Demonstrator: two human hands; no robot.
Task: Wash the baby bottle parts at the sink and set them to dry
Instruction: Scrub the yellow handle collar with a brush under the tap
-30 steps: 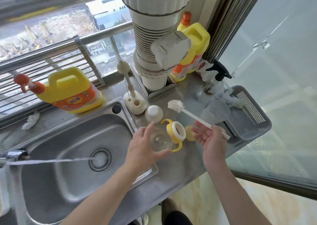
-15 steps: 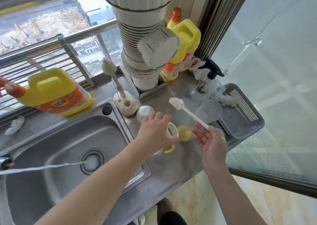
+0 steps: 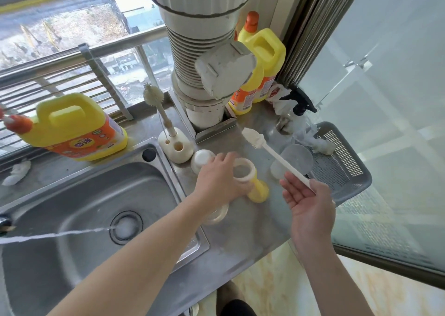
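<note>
The left hand [image 3: 218, 179] curls round the yellow bottle collar with a white ring [image 3: 244, 171] on the steel counter [image 3: 240, 238]. The clear glass bottle [image 3: 218, 215] peeks out under its wrist at six o'clock. At three o'clock the right hand [image 3: 310, 201], palm up, pinches a white foam-headed brush [image 3: 277, 158]. A white domed cap [image 3: 201, 159] crowds the left hand at eleven o'clock. A grey mesh basket [image 3: 337, 171] sits beyond the brush.

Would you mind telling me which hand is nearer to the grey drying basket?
Right. The right hand, holding the brush, is just beside the basket; the left hand is farther left, on the yellow bottle collar.
</note>
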